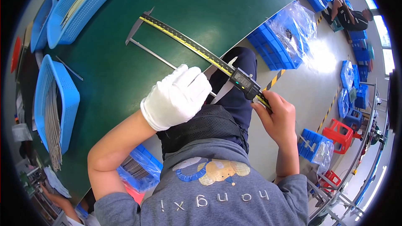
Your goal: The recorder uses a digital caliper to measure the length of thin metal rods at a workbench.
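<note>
A white glove covers my left hand (pixel 179 98), whose fingers are wrapped round a thin metal rod (pixel 153 53). That rod lies between the jaws of a long digital caliper (pixel 184 40). Its far end meets the fixed jaw at the upper left, and its near end comes out below the glove beside the sliding jaw; whether it touches that jaw I cannot tell. My bare right hand (pixel 278 115) grips the caliper's beam end with thumb and fingers, just past the black display unit (pixel 245 83). The caliper reaches from above my lap out over the green table (pixel 113 83).
On the left of the table stand a blue basket (pixel 72 96) of thin rods and a longer blue basket (pixel 90 14). A loose rod (pixel 69 68) lies between them. Blue crates (pixel 272 48) stand on the floor at right, near red stools (pixel 338 136). A person (pixel 354 19) sits far right.
</note>
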Demonstrator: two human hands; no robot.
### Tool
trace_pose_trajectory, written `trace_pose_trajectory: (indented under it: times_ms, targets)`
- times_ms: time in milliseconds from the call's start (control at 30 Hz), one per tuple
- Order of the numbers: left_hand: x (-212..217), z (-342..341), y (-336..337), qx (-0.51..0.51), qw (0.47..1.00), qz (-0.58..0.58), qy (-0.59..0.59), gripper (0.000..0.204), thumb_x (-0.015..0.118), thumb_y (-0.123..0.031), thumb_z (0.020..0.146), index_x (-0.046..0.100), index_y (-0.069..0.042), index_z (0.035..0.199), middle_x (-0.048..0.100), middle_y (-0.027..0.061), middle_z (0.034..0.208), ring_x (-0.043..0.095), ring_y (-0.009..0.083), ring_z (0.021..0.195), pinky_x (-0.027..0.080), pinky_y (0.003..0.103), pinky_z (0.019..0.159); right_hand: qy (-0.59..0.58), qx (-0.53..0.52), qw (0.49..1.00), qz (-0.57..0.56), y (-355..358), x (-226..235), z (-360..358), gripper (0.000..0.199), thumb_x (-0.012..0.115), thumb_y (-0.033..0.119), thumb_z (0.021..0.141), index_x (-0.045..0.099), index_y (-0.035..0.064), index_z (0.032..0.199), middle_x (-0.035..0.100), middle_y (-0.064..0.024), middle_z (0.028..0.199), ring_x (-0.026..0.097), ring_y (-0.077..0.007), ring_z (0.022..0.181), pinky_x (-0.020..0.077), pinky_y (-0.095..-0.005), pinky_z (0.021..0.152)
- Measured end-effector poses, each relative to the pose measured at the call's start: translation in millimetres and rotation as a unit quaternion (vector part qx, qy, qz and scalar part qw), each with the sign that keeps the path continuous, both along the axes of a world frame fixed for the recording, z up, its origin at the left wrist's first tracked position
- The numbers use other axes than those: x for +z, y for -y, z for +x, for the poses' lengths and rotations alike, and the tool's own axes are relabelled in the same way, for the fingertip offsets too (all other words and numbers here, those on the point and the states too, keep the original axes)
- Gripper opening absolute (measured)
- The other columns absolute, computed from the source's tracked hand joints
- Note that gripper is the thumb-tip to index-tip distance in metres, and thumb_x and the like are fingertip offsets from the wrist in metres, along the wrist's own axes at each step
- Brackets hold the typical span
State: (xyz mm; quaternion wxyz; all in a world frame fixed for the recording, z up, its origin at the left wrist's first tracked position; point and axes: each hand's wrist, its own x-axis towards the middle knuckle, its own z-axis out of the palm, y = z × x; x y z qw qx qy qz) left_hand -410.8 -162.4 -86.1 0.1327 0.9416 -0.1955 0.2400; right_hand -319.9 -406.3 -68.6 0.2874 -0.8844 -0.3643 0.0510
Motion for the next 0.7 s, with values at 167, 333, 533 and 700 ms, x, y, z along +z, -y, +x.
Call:
trace_pose_trajectory:
  times_ms: [167,333,533,700]
  targets:
    - [-0.7,1.4,-2.6,0.018,1.0,0.013,0.013,0.028,0.065,-0.008,0.061,0.066,-0.005,0.089,0.063,0.009,0.091,0.063,0.0265,0.086,0.054,0.039,0.076,0.006,-0.018,0.999,-0.031,-1.7,-0.6,1.2,0.026,0.072,0.026,0.077,0.06,0.0058,0.089,0.061,-0.009,0.071,0.06,-0.0249,0.055,0.0458,-0.033,0.05]
    - [2.4,3.1,-3.5,0.033,0.999,0.021,0.003,0.032,0.065,-0.006,0.062,0.065,-0.005,0.094,0.062,0.0071,0.095,0.063,0.0269,0.088,0.053,0.039,0.078,0.0,-0.019,0.999,-0.037,-1.0,-2.8,0.2,0.026,0.071,0.028,0.078,0.06,0.0066,0.088,0.062,-0.0082,0.071,0.061,-0.0255,0.056,0.0466,-0.0333,0.05]
    - [-2.1,-0.3,-4.8,0.049,0.998,0.03,-0.007,0.033,0.063,-0.009,0.065,0.065,-0.004,0.097,0.063,0.009,0.097,0.062,0.0259,0.092,0.051,0.04,0.083,-0.008,-0.013,0.999,-0.031,-2.4,-1.1,-3.7,0.031,0.073,0.029,0.076,0.06,0.0074,0.094,0.063,-0.0066,0.076,0.061,-0.0242,0.057,0.0481,-0.0326,0.052]
    - [-0.7,-1.1,-6.1,0.049,0.998,0.023,-0.027,0.035,0.062,-0.008,0.066,0.064,-0.004,0.1,0.063,0.0098,0.098,0.062,0.027,0.093,0.051,0.04,0.082,-0.02,-0.001,0.999,-0.05,-3.1,3.3,-5.1,0.039,0.076,0.032,0.071,0.06,0.0065,0.097,0.061,-0.0065,0.076,0.061,-0.0219,0.056,0.0479,-0.0322,0.052]
